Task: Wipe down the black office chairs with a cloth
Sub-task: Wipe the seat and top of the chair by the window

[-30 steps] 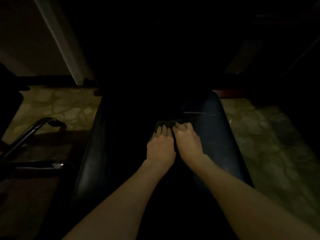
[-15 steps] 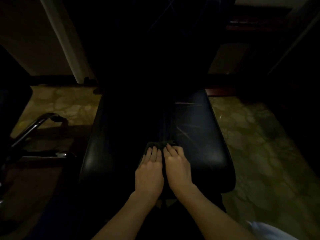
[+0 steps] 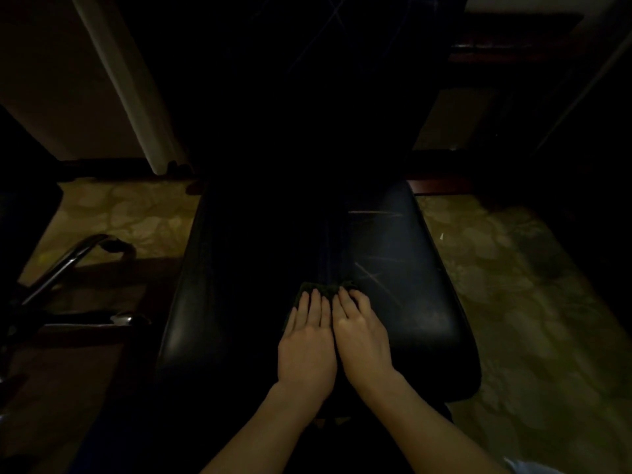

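On the near middle of the black chair seat (image 3: 403, 302), a dark cloth (image 3: 325, 289) is pinned flat under both hands. The left hand (image 3: 306, 347) and the right hand (image 3: 362, 340) are laid side by side, touching, with fingers straight and spread over the cloth, gripping nothing; only its far edge is seen past the fingertips. Such flat, doubled pressure is judged to suit a broad wiping stroke along the seat's centre seam, with the cloth kept from bunching. Pale scratches are seen on the right half of the seat, just beyond the right hand. The backrest (image 3: 307, 114), far and very dark, is barely made out. To the left, the metal arm of another chair (image 3: 68, 265) is seen over patterned floor (image 3: 513, 302).
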Demonstrator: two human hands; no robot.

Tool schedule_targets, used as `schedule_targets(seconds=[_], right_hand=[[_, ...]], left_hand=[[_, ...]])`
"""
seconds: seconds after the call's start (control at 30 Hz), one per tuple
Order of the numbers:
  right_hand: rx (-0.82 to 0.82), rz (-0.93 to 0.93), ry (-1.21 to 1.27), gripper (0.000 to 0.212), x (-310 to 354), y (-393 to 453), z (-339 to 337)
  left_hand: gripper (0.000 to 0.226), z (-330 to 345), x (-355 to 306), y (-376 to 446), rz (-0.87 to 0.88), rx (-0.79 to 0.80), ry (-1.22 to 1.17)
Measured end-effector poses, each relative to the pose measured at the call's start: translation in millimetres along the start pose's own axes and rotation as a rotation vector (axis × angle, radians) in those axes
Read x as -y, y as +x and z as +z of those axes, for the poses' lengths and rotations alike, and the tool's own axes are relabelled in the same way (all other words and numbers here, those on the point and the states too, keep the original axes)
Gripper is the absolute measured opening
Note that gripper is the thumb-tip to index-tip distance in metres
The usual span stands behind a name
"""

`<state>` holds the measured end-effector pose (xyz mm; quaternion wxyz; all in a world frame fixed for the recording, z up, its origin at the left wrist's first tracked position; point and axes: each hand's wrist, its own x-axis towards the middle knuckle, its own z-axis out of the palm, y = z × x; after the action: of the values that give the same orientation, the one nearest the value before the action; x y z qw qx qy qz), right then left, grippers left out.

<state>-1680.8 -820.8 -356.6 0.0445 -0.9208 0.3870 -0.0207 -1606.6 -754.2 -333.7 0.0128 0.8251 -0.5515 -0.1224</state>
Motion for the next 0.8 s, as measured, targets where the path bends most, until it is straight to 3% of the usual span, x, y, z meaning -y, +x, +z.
schedule_targets(seconds=[0.17, 0.53, 0.8], right_hand=[[-0.023, 0.009, -0.009, 0.066, -25, 73, -2], [-0.087, -0.012, -0.145, 0.038, -92, 251, 0], [-0.005, 0.021, -0.077, 0.024, -119, 299, 0]], left_hand=[[0.071, -9, -1, 79, -0.011, 0.028, 0.023], [0.082, -30, 5, 266, 0.024, 0.011, 0.085], [0.05, -43, 2, 319, 0.004, -0.012, -0.005]])
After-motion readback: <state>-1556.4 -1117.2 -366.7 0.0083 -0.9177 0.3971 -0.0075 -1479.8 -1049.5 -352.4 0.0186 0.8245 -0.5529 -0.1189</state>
